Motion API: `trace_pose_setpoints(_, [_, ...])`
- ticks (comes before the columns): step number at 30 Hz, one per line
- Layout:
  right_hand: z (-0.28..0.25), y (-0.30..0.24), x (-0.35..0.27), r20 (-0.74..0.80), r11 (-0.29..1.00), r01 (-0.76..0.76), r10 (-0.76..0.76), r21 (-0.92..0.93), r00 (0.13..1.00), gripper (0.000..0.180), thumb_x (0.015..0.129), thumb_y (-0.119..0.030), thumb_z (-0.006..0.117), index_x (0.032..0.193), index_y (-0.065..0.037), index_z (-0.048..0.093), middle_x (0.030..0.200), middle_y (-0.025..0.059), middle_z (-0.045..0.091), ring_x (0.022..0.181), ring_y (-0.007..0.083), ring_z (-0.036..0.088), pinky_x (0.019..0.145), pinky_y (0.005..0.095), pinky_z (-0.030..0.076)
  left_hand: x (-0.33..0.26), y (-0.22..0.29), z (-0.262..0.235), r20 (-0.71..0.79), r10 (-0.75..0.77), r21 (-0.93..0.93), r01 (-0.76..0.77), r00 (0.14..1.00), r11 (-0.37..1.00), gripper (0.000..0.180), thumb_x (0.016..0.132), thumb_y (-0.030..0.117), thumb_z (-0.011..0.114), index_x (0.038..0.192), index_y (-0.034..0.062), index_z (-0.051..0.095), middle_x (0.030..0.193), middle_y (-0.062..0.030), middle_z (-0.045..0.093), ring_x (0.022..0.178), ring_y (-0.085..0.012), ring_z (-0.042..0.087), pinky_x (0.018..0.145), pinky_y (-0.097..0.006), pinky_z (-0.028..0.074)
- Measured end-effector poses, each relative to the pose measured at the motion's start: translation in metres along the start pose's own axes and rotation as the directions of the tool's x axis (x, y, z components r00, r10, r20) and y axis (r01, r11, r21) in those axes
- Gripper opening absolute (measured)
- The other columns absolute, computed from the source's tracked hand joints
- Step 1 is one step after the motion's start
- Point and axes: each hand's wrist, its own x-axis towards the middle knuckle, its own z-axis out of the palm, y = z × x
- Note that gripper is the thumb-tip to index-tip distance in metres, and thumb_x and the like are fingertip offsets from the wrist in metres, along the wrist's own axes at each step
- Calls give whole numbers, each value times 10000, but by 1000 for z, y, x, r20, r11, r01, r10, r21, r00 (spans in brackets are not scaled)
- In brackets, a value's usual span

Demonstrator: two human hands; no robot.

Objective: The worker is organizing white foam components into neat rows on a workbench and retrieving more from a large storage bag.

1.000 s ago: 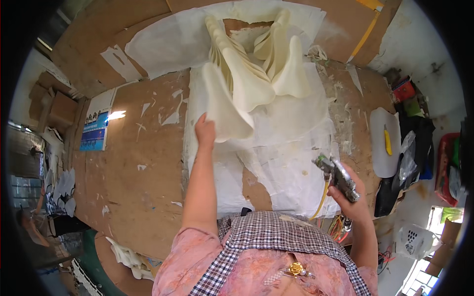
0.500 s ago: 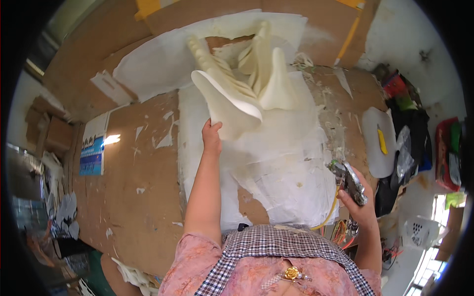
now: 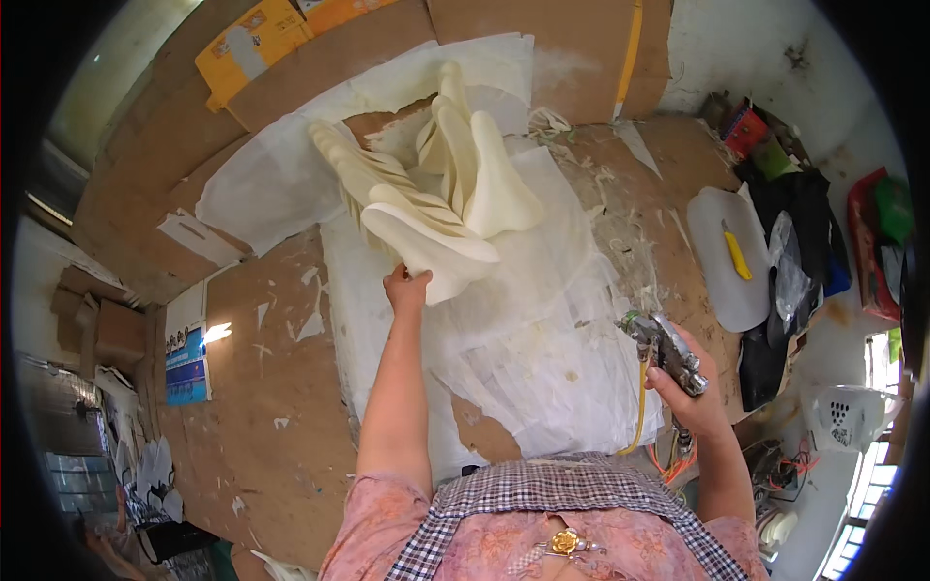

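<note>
My left hand (image 3: pixel 407 288) grips the near edge of a cream, saddle-shaped piece (image 3: pixel 426 240), fingers closed on it. Behind that piece runs an overlapping row of similar cream pieces (image 3: pixel 354 169). A second row (image 3: pixel 448 136) stands to its right, fronted by another broad, smooth piece (image 3: pixel 499 184). On the right, my right hand (image 3: pixel 696 392) is wrapped round a metal spray gun (image 3: pixel 668 353), held away from the pieces with its nozzle end toward the left. A yellow hose (image 3: pixel 641 412) hangs below the gun.
White paper sheets (image 3: pixel 542 358) cover the middle of the cardboard-topped table (image 3: pixel 262 436). At the right lie a yellow utility knife (image 3: pixel 736 256) on a pale plastic lid (image 3: pixel 712 290) and black cloth (image 3: pixel 799 208). A white perforated basket (image 3: pixel 848 416) is at far right. Cardboard (image 3: pixel 572 58) lines the back.
The view has shifted. My left hand has brought the front saddle-shaped piece against the left row, where it now lies lower and flatter. My right hand still holds the spray gun.
</note>
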Motion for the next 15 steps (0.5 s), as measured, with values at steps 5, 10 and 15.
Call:
trace_pose_setpoints(5, [-8,24,16,-63,999,49,-48,11,997,529,790,-66,663,1272,-11,452,931,50,606,818,104,581,763,257,472,-37,50,12,-6,228,-44,-228,974,973,469,674,115,719,1119,33,598,1104,-80,443,962,-196,513,863,-319,442])
trace_pose_setpoints(10, [-8,34,22,-83,1000,31,-31,-2,996,548,787,-71,667,1282,-6,442,947,54,601,850,103,581,774,268,477,17,105,88,281,441,-300,-358,852,884,484,659,201,731,1099,29,626,1289,-128,444,1092,-226,519,894,-320,438])
trace_pose_setpoints(15, [-17,33,15,-99,981,-32,51,192,994,588,781,-105,678,1303,1,428,961,53,600,851,108,577,785,270,474,48,123,135,371,230,175,-311,900,934,438,628,262,735,995,28,678,1213,-146,535,1068,-230,530,895,-321,429])
